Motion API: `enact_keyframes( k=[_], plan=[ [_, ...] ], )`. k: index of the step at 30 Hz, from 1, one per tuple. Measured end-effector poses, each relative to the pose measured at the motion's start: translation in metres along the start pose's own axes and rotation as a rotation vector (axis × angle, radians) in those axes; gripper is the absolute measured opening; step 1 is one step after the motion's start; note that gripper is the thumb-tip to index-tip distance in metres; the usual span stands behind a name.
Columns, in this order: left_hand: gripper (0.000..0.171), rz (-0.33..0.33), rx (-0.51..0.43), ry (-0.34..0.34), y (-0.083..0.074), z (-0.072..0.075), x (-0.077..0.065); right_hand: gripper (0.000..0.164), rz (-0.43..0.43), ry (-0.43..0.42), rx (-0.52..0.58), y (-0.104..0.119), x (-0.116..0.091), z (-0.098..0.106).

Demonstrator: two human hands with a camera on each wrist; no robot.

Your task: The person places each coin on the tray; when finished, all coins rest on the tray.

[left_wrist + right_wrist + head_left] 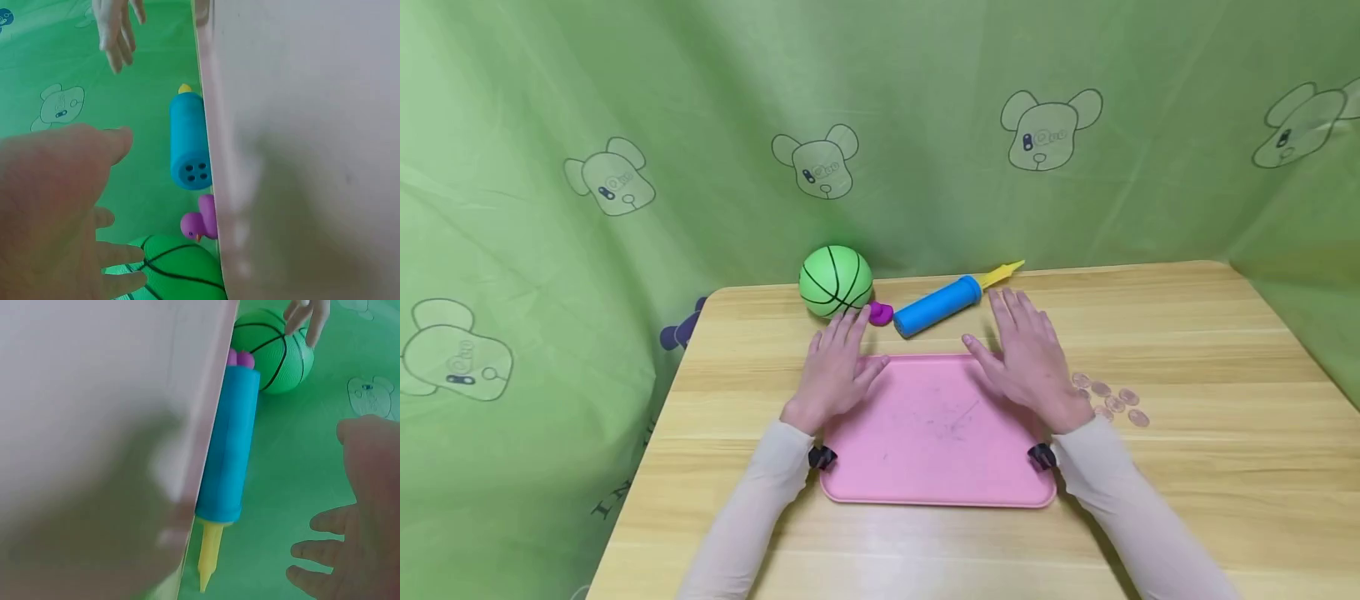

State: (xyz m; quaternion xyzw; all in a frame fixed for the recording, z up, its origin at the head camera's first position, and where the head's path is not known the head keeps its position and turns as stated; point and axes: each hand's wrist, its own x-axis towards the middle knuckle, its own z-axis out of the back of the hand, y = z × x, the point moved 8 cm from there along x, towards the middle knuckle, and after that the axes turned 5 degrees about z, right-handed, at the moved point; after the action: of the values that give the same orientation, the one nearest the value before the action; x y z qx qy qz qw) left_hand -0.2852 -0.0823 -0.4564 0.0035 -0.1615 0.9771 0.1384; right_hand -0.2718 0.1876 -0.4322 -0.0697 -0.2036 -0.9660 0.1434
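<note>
One left hand [835,371]: is hovering over the left side of the tray [940,471], fingers straight, gripping nothing.
Right hand [1033,362]: is hovering over the right side, fingers also straight, holding nothing.
Tray: is lying below, on the table [1210,333].
Ball [835,279]: is sitting just beyond the left fingertips.
Duck [881,314]: is resting between ball and pump [936,308].
Pump: is lying aslant behind the tray, nozzle [1002,273] pointing right.
Discs [1115,404]: are lying beside the right hand.
Curtain [925,75]: is hanging behind.

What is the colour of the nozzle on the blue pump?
The nozzle is yellow; it shows best in the right wrist view.
</note>
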Motion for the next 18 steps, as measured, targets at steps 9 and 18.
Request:
enact_keyframes(
  k=[9, 18],
  plan=[
    [0.086, 0.004, -0.068, 0.017, 0.025, 0.004, -0.012, 0.093, 0.014, 0.001, 0.013, -0.032, -0.016, 0.02],
    [0.078, 0.039, -0.311, 0.115, 0.06, 0.005, -0.031, 0.074, -0.017, 0.063, 0.007, -0.067, -0.032, 0.025]
  ],
)
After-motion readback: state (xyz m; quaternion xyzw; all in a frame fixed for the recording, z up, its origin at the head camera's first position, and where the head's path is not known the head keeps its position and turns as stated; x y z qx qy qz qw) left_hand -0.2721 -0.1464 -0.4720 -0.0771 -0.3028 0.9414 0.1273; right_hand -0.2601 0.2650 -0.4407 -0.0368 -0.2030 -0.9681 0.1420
